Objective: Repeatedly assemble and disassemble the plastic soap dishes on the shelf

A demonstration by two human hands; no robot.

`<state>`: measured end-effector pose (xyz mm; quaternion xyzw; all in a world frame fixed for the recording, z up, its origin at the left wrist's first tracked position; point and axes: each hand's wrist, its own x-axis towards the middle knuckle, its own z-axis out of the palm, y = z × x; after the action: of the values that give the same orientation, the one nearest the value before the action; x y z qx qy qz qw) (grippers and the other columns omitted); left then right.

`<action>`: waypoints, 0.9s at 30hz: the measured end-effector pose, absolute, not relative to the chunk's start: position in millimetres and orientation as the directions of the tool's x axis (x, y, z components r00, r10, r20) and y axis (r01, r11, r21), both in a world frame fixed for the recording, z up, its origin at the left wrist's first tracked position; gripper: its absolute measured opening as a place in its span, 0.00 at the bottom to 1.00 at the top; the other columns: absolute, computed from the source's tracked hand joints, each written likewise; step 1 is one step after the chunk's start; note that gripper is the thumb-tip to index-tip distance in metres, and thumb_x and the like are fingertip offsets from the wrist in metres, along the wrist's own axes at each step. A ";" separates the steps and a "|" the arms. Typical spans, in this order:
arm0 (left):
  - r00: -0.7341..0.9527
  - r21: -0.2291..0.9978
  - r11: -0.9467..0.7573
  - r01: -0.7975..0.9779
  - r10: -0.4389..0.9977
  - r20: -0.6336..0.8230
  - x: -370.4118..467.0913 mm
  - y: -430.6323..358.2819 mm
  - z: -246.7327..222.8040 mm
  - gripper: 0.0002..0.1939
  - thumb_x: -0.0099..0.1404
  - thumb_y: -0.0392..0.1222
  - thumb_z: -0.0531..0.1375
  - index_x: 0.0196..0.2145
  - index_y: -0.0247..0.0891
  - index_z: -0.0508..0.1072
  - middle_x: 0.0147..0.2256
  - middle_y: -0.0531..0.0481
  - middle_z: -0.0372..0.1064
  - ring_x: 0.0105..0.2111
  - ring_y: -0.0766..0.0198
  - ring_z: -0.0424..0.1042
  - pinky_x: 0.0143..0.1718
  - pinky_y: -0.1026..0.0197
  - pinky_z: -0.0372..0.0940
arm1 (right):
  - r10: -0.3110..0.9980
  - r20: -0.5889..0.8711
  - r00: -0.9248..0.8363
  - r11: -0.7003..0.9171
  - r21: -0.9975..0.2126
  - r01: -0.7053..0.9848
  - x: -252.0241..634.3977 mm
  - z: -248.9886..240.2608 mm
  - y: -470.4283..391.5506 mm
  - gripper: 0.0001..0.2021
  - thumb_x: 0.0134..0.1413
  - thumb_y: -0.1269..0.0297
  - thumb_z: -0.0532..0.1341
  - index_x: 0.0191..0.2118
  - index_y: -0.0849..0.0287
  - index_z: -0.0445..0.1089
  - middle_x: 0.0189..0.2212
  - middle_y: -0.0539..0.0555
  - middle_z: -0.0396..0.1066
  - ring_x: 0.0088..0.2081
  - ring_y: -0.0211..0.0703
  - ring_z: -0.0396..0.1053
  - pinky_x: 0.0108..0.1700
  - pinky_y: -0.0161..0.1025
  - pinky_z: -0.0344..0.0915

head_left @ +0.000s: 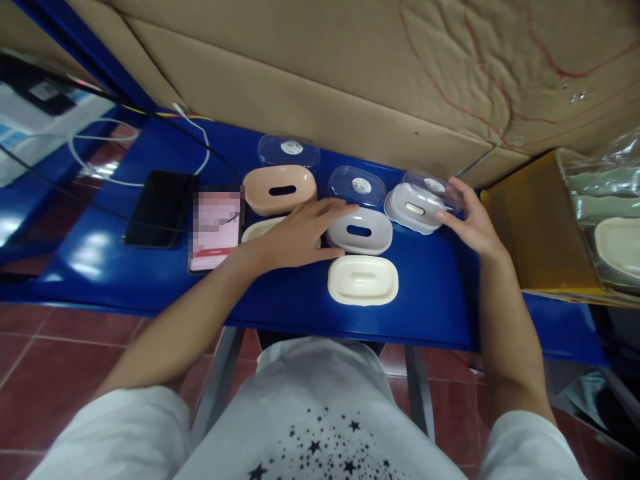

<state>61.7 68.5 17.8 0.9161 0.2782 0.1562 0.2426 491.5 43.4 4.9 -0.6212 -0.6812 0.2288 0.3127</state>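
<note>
My left hand (313, 233) reaches over the table, fingers apart, touching the left edge of a pale grey oval tray with a slot (370, 237). Partly under that hand lies a cream oval piece (257, 230). My right hand (473, 217) has its thumb and fingers around the right end of a clear lid (440, 190), which sits tilted over a whitish oval dish (400, 210). Nearest my body is a cream oval dish (363, 280). A peach slotted tray (281, 190) and two clear lids, one at left (287, 152) and one in the middle (356, 187), stand behind.
Two phones, one dark (159, 207) and one lit (215, 233), lie at the left of the blue table (425, 300). White cable (135, 183) loops there. A cardboard box (545, 220) with wrapped dishes stands at right. Cardboard sheeting (300, 73) lines the back.
</note>
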 end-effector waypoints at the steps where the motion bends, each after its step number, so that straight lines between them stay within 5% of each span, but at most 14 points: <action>1: 0.797 0.528 -0.730 0.434 0.584 0.152 61.4 68.5 17.3 0.40 0.74 0.56 0.64 0.76 0.43 0.56 0.72 0.35 0.60 0.72 0.40 0.60 0.73 0.38 0.55 | 0.991 0.130 -0.020 0.109 -0.729 0.676 491.0 5.2 45.5 0.49 0.54 0.33 0.70 0.76 0.45 0.56 0.74 0.62 0.62 0.72 0.66 0.63 0.74 0.68 0.58; 6: 0.795 0.524 -0.730 0.439 0.587 0.152 61.1 68.4 15.9 0.39 0.75 0.56 0.63 0.76 0.44 0.56 0.72 0.35 0.58 0.71 0.40 0.61 0.73 0.38 0.54 | 0.995 -0.040 -0.091 0.021 -0.812 0.583 491.6 16.2 41.8 0.44 0.53 0.37 0.72 0.72 0.43 0.62 0.72 0.58 0.66 0.74 0.65 0.60 0.75 0.69 0.55; 10: 0.798 0.514 -0.744 0.427 0.577 0.172 62.1 68.0 15.3 0.38 0.76 0.57 0.61 0.76 0.45 0.56 0.72 0.36 0.60 0.71 0.41 0.62 0.72 0.38 0.55 | 0.977 -0.156 -0.145 -0.052 -0.834 0.550 503.5 28.1 28.8 0.38 0.55 0.41 0.73 0.69 0.43 0.67 0.68 0.57 0.71 0.70 0.66 0.68 0.74 0.71 0.58; 17: 0.798 0.485 -0.754 0.444 0.579 0.169 62.1 66.6 15.6 0.36 0.76 0.54 0.61 0.75 0.44 0.58 0.71 0.35 0.60 0.70 0.41 0.63 0.71 0.37 0.56 | 0.996 0.080 0.032 0.042 -0.772 0.634 507.4 -2.2 49.9 0.48 0.47 0.38 0.76 0.70 0.45 0.61 0.72 0.59 0.65 0.72 0.67 0.62 0.74 0.68 0.57; 22: 0.798 0.468 -0.758 0.455 0.580 0.163 62.1 66.5 16.7 0.36 0.77 0.55 0.61 0.75 0.43 0.58 0.71 0.35 0.60 0.70 0.42 0.62 0.71 0.39 0.57 | 0.996 0.088 -0.011 0.067 -0.658 0.750 499.8 -9.4 53.9 0.42 0.57 0.37 0.68 0.72 0.46 0.61 0.78 0.58 0.54 0.79 0.65 0.46 0.77 0.68 0.49; 27: 0.796 0.458 -0.762 0.458 0.581 0.170 63.2 66.5 15.8 0.36 0.76 0.54 0.62 0.75 0.41 0.59 0.70 0.35 0.61 0.70 0.41 0.62 0.71 0.39 0.57 | 0.966 0.211 -0.149 0.234 -0.466 0.854 474.5 21.5 32.5 0.28 0.66 0.39 0.62 0.65 0.47 0.72 0.62 0.60 0.74 0.66 0.65 0.70 0.69 0.68 0.64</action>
<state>63.2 66.5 15.8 0.9261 0.2805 0.1527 0.2009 474.5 32.5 21.5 -0.6075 -0.7488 0.1184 0.2372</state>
